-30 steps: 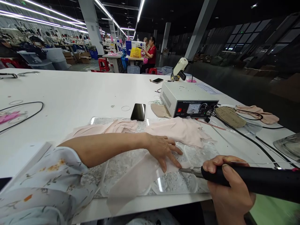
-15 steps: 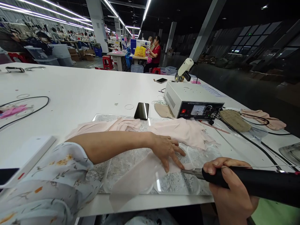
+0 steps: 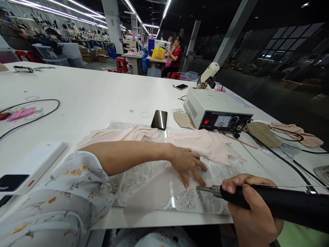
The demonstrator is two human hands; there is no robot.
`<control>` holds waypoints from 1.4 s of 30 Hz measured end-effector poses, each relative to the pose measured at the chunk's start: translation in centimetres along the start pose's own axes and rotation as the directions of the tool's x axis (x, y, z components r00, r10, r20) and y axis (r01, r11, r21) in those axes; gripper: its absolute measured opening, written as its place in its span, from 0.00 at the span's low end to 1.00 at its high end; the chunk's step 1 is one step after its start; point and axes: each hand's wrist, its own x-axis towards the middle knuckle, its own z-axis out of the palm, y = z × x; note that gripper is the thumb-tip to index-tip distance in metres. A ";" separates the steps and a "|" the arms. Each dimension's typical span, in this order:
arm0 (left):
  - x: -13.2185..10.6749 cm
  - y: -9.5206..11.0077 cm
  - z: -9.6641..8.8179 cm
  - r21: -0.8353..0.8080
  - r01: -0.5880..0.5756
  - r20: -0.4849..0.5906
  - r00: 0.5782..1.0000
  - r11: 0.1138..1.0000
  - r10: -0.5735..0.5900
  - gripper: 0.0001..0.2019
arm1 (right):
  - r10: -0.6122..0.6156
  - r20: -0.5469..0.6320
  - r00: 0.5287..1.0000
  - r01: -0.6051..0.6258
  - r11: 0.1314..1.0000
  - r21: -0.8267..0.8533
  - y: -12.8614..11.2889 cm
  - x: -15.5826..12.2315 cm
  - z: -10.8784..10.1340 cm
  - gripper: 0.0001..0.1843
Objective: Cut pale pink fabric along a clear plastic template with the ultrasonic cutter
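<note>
The person's left hand [image 3: 183, 161] lay just right of the frame's middle, its grip apart: the fingers were spread, and the fingertips rested on and beside a thin pale pink strip [image 3: 151, 188]. The strip ran slantwise across a clear sheet [image 3: 197, 200] in the lower middle of the frame, its lower left end hanging past the sheet's near edge. The right hand [image 3: 253, 202], at the lower right, had its grip clamped on the black handle of a tool [image 3: 295, 206]. The tool's metal tip pointed left, near the left forefinger and the strip's right part; whether it touched the cloth could not be told.

Two pink cloth piles, a left pile [image 3: 118, 134] and a right pile [image 3: 202, 143], lay across the sheet's far part. A phone [image 3: 159, 119] sat just beyond them, near the frame's middle. Right of it on the white bench [image 3: 102, 92] stood a control box [image 3: 218, 99] with a dial and a red switch; a cable [image 3: 280, 157] ran from its front toward the right edge. A white carton [image 3: 48, 157] lay at the lower left. In the upper middle, a person in red [image 3: 177, 56] sat by a sewing machine [image 3: 161, 44].
</note>
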 end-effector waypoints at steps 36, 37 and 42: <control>-3.9 4.3 0.1 0.079 0.234 -0.291 0.935 0.969 -0.202 0.17 | 0.121 -0.076 0.990 -0.108 0.982 0.154 -0.1 0.6 -0.7 0.08; -4.5 5.3 0.9 0.096 0.295 -0.295 0.920 0.951 -0.256 0.16 | 0.133 -0.071 0.989 -0.120 0.979 0.165 0.1 0.6 -1.0 0.08; -6.0 8.9 5.2 0.274 0.389 -0.338 0.895 0.880 -0.291 0.16 | 0.218 -0.018 0.976 -0.209 0.953 0.221 1.5 0.1 -4.1 0.05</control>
